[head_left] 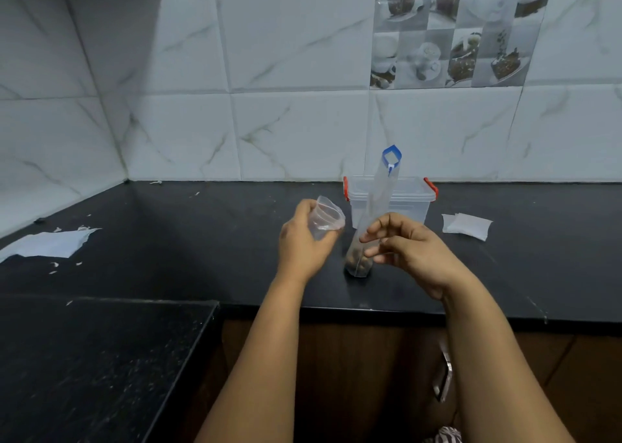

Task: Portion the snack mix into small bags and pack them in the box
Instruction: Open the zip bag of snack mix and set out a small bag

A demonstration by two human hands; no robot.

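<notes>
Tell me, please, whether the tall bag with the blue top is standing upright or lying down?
Upright: the tall bag stands on the counter, snack mix settled at its bottom, blue top pointing up.

A long black speckled stone counter (168,240) runs along the wall and turns a corner on the left; behind it stand big white marble-look wall tiles (286,38); some grey picture tiles with coffee cups (451,35) sit up high; brown wooden cupboard doors (353,375) are below.
</notes>
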